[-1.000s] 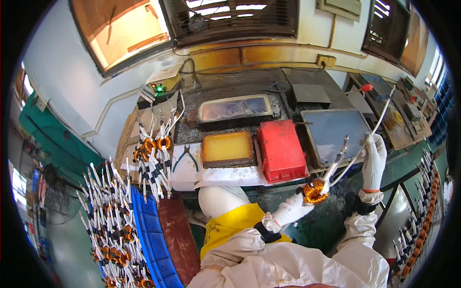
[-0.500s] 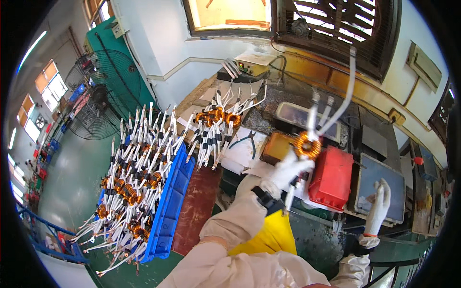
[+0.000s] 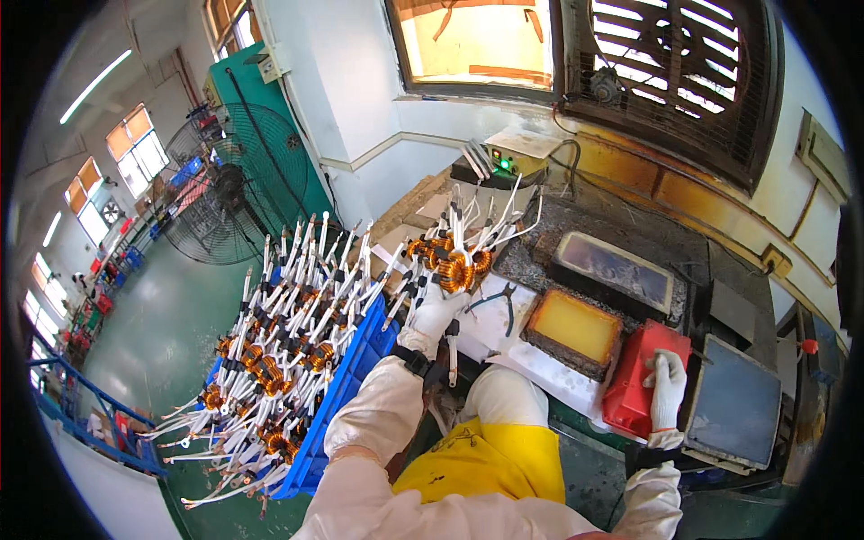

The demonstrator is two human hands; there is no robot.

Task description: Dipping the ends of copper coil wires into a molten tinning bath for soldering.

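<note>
My left hand (image 3: 436, 315), in a white glove, is closed around the white leads of a copper-wound ring coil (image 3: 456, 272). The coil stands above my fingers, and one lead with a metal lug hangs below them. Right behind it lies a group of similar ring coils (image 3: 430, 247) with white leads and black sleeves. Also gloved, my right hand (image 3: 666, 385) has its fingers bent against the side of a red plastic box (image 3: 632, 389). Part of its grip is hidden by the hand itself.
A blue crate (image 3: 335, 423) heaped with coils stands at left. Pliers (image 3: 509, 306) lie on white paper. Right of them are a yellow-filled tray (image 3: 576, 326), a dark-rimmed tray (image 3: 615, 270) and a grey tray (image 3: 736, 396). A control box (image 3: 517, 155) stands behind.
My left hand has carried the coil leftward from beside the red box to the coil group. My right hand has moved from over the grey tray onto the red box. The view has shifted.
</note>
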